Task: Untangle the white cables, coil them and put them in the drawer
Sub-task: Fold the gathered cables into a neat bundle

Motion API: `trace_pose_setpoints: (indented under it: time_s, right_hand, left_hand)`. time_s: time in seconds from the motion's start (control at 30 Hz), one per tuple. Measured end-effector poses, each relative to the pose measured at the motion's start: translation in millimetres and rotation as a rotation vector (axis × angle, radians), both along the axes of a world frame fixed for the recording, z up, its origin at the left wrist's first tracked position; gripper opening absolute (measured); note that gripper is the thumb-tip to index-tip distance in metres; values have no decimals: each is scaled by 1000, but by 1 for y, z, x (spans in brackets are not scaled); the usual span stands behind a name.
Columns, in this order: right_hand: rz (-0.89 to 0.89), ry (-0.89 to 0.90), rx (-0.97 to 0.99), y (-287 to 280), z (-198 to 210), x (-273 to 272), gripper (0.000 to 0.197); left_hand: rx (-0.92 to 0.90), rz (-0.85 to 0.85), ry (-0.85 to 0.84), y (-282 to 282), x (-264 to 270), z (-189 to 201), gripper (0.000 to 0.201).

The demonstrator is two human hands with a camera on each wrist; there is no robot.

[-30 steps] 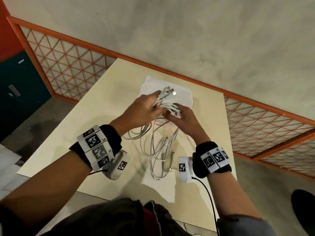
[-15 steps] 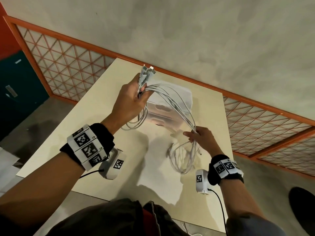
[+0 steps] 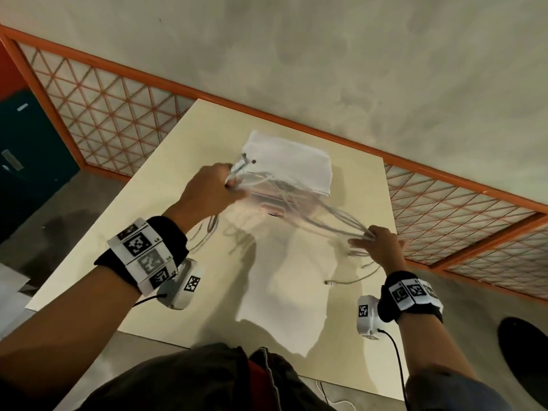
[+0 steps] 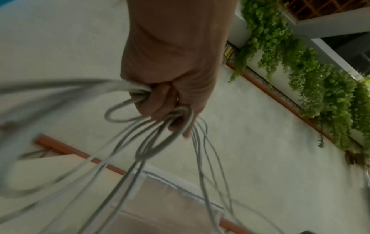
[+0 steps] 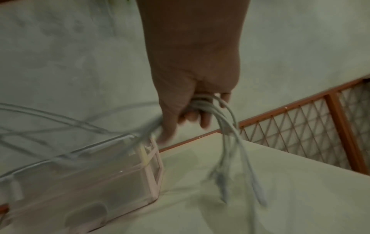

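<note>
Cream counter [image 3: 166, 232]: a pale slab that carries everything; beyond its far edge run an orange-framed lattice fence and a grey wall.
Drawer box [image 3: 292, 170]: a clear plastic unit with a white top, standing on the counter toward its far edge; every place below is given from this box.
White cables [image 3: 299, 203]: one blurred bundle strung in the air in front of the box, from its left front corner down to its right; slack loops trail onto the counter left of and in front of the box, and one loose plug end lies near the right wrist.
Left hand [image 3: 204, 194]: raised at the box's left front corner, its grip closed round one end of the bundle, plug ends sticking out above the fist.
Right hand [image 3: 379, 244]: lower, right of and in front of the box, its grip closed on the other end of the strands.
Step in hand: untangling, I judge; the bundle is being drawn out between both hands and nothing is coiled.
Next move: probably single out one strand and slide it free of the loops without tightening them.
Left wrist view only: several loops crossing under the curled fingers [image 4: 160, 101], and hanging green plants on a ledge.
Right wrist view only: plug ends dangling below the right fist, and the box front, which looks closed though blurred.
</note>
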State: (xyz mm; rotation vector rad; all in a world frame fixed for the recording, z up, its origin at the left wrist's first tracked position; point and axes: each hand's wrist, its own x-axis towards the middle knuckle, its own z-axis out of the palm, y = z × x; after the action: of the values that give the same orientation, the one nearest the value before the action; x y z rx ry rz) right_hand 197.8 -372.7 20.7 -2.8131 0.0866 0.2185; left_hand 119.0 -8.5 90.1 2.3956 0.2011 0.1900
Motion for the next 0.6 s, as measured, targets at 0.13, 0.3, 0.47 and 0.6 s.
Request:
trace_pose_setpoints:
  time_s: [0.13, 0.3, 0.47, 0.6]
  right_hand:
    - [106, 491, -233, 17, 10, 1, 84]
    - [337, 176, 157, 81, 48, -9, 77]
    - [679, 363, 473, 157, 88, -44, 44]
    - [773, 518, 714, 184, 77, -62, 10]
  left_hand:
    - [42, -248, 323, -8, -8, -2, 50]
    - [-274, -234, 217, -28, -15, 6, 50]
    - [-754, -202, 98, -47, -16, 20, 40]
    - [-962, -192, -32, -52, -16, 24, 26]
